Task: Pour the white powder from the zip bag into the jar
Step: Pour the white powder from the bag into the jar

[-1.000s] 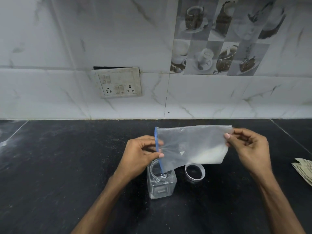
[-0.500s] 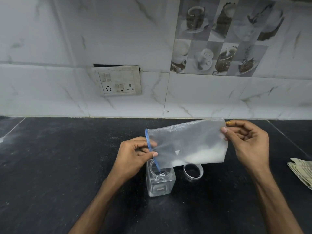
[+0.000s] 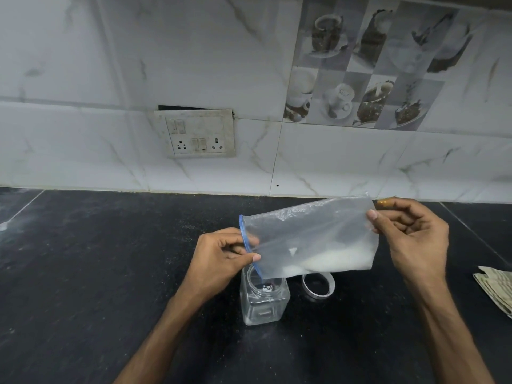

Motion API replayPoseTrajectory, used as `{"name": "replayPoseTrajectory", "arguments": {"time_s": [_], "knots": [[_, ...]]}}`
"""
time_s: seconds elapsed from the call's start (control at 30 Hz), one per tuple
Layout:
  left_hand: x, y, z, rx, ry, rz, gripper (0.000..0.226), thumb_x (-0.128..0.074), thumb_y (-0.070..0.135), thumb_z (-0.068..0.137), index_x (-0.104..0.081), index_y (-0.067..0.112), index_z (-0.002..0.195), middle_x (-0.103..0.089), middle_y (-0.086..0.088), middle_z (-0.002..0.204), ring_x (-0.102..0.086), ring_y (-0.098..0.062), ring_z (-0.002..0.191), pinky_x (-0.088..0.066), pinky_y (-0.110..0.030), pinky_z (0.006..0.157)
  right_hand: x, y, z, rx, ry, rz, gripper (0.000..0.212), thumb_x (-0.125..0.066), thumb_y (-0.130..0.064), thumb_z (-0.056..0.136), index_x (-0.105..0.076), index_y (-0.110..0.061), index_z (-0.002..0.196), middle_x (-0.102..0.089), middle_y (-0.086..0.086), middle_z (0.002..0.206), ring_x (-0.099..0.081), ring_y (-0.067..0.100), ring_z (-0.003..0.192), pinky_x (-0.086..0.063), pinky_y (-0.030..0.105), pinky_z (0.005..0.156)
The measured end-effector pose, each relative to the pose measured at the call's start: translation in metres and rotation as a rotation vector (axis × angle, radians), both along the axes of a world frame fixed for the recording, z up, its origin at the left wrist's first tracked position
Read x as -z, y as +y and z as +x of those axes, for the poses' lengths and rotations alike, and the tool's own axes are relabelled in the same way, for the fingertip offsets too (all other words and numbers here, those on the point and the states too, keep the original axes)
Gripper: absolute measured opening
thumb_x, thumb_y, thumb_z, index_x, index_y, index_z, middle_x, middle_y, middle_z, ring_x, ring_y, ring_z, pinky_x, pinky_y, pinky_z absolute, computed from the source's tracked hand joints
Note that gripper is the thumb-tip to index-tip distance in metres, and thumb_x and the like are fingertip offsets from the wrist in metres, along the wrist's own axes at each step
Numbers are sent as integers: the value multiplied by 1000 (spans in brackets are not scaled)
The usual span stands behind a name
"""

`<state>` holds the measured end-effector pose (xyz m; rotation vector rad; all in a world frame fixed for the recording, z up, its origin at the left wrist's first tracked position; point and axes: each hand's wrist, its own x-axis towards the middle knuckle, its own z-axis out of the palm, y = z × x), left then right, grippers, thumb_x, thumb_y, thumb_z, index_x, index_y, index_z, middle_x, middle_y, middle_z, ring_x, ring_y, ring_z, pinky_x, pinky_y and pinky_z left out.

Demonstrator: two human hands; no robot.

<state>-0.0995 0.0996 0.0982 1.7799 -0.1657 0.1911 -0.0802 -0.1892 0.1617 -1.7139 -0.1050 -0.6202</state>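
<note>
A clear zip bag [image 3: 307, 234] with a blue zip strip is held sideways over the dark counter. White powder [image 3: 329, 260] lies along its lower edge. My left hand [image 3: 219, 257] pinches the zip end, whose lower corner dips into the mouth of a square clear jar [image 3: 263, 299]. My right hand [image 3: 412, 239] pinches the bag's closed end, raised higher than the zip end. A little white powder sits at the jar's bottom. The jar stands upright below my left hand.
The jar's round lid [image 3: 318, 285] lies on the black counter [image 3: 97, 273] just right of the jar. Folded paper [image 3: 496, 286] rests at the right edge. A tiled wall with a switch socket panel [image 3: 198, 134] rises behind the counter.
The bag has tilted: my right hand lifted the closed end while my left hand brought the zip corner down into the jar mouth. Powder has slid toward the zip end.
</note>
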Motion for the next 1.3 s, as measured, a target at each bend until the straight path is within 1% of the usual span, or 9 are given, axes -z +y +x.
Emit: {"name": "replayPoseTrajectory", "arguments": {"time_s": [0.13,0.27,0.37,0.53,0.67,0.83,1.0,1.13,1.3], "knots": [[1,-1,0,-6,2,2,23,-85,-1,69,-79,18,81,-76,8,95,-64,1,58,-54,-10,60,-1,3,-2,0,-6,-11,20,-77,-15,74,-68,-16,92,-74,-6,73,-69,9,65,-58,18,68],[4,0,0,-8,9,-9,22,-85,-2,69,-79,16,81,-77,11,91,-62,1,56,-53,-9,59,-1,4,-4,13,-13,-11,19,-76,-19,73,-68,-19,90,-74,-5,75,-69,11,67,-58,20,69],[4,-1,0,-7,20,-22,22,-85,-3,68,-79,15,80,-77,12,88,-62,2,56,-52,-8,58,0,5,-3,14,-22,-28,18,-77,-18,74,-69,-20,89,-74,-2,79,-69,11,67,-58,20,69],[4,1,1,-15,8,-25,22,-85,-3,68,-79,14,81,-77,3,86,-62,1,56,-52,-9,58,1,6,-1,9,-28,-32,17,-77,-14,75,-68,-20,88,-74,-3,77,-68,10,66,-58,19,68],[5,3,1,-14,13,-23,23,-85,-2,69,-79,18,79,-77,10,91,-61,0,56,-53,-10,59,2,6,0,11,-31,-43,16,-77,-14,75,-68,-18,88,-73,2,80,-68,11,66,-58,20,68],[7,5,1,-18,15,-21,24,-85,-2,69,-79,19,79,-77,10,91,-61,0,56,-53,-10,59,6,6,2,19,-43,-64,15,-77,-12,77,-69,-20,85,-71,5,77,-68,17,68,-58,22,68],[6,5,1,-16,9,-24,25,-85,-3,69,-79,18,80,-77,10,88,-62,0,57,-54,-10,60,8,7,2,-1,-56,-41,16,-76,-6,78,-67,-19,83,-71,-7,71,-66,9,63,-57,18,66],[6,7,2,-11,3,-14,23,-85,-3,69,-79,16,81,-76,7,96,-63,0,58,-54,-10,61,11,9,2,8,-67,-30,16,-76,-3,79,-67,-15,84,-71,-5,71,-66,9,63,-57,18,65],[7,7,3,-6,13,-17,24,-85,-2,69,-79,18,81,-76,7,94,-63,0,58,-54,-10,61,9,9,2,12,-70,-33,17,-76,-3,79,-67,-16,84,-71,-5,72,-66,9,63,-56,17,66]]}}
